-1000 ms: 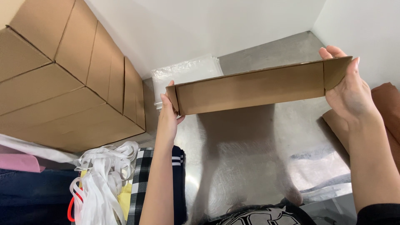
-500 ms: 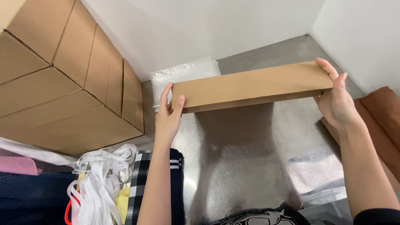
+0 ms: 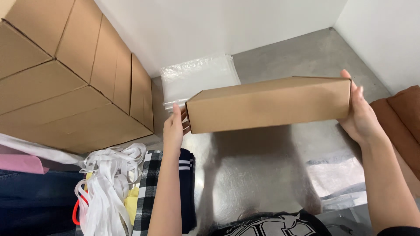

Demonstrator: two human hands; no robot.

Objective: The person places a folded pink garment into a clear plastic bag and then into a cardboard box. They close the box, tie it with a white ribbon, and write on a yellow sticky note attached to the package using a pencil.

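You are looking down at a shiny metal table [image 3: 258, 183] set against white walls [image 3: 210, 30], with a strip of grey concrete floor [image 3: 302, 54] running into the corner beyond it. The table top throws back a blurred reflection of what you hold above it.

Between your two hands, in the air over the table, is a long brown cardboard box [image 3: 269, 105], closed and lying roughly level, its far end tipped slightly up to the right. Your left hand [image 3: 173, 129] presses flat against the box's left end, fingers up and thumb alongside, the palm open rather than curled around anything. Your right hand [image 3: 361, 113] cups the right end, fingers spread upward over the end face and the heel of the hand under the lower corner. The box is clamped only by this pressure from both ends and touches nothing else.

Just behind the box, at the back of the table, lies a stack of clear plastic bags [image 3: 197, 78]. To the left stands a wall of large stacked cardboard cartons [image 3: 65, 78], close to your left forearm. Below them, at the near left, is a heap of clothing: a bundle of white straps [image 3: 107, 183], a black-and-white checked garment [image 3: 151, 192], a dark item with white stripes [image 3: 187, 175], something pink [image 3: 22, 164] and dark blue denim [image 3: 35, 201]. At the right edge, flat brown cardboard sheets [image 3: 402, 118] lie beside your right wrist, with crumpled clear plastic [image 3: 341, 175] on the table beneath your forearm.
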